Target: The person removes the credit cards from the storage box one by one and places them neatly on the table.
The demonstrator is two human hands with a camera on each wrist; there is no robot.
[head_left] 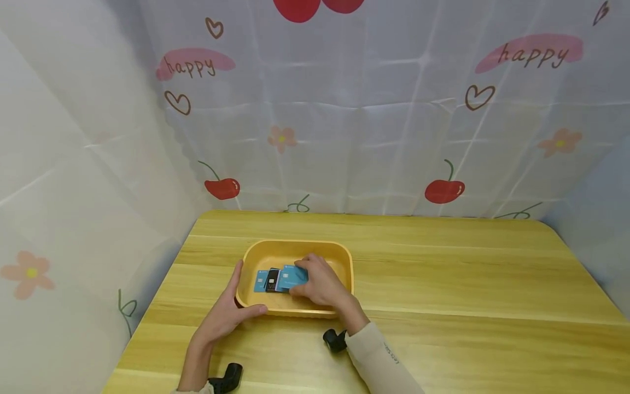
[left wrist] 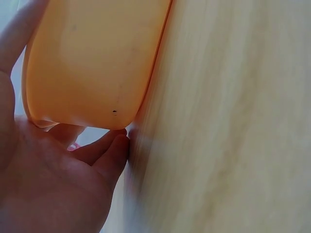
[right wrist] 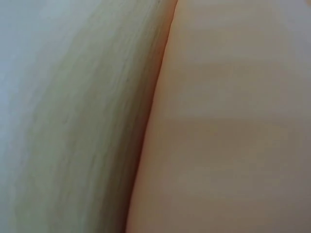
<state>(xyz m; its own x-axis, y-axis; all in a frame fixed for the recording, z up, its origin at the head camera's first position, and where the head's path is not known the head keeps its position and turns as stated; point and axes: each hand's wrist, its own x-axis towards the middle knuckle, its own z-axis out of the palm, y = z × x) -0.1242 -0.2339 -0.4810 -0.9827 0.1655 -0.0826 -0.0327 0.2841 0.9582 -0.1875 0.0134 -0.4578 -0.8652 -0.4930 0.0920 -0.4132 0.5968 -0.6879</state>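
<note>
Head view: the yellow bin sits on the wooden table, with an overlapping row of cards on its floor. From left to right show a left blue card, a black card and a right blue card, with a pale edge between the last 2. The right hand reaches over the near rim and pinches the right blue card, thumb at its near edge and fingers at its far edge. The left hand holds the bin's near left corner, fingers along the left wall and thumb along the near rim.

A sideways pull could drag neighbouring cards along, since they overlap; a pinch on such thin edges could slip or bow the card. If the left hand eases off, a knock from the right wrist on the near wall might shift the bin. The right hand covers the card's right end, and the overlap hides how many cards lie there.

Left wrist view: the left hand wraps the bin's corner, fingers bent near the base. The cards are out of sight behind the wall, and the thumb is cut off.

Right wrist view: only blurred bin wall and table appear. Neither the right hand nor the cards show, so I cannot tell how firm that pinch is.
</note>
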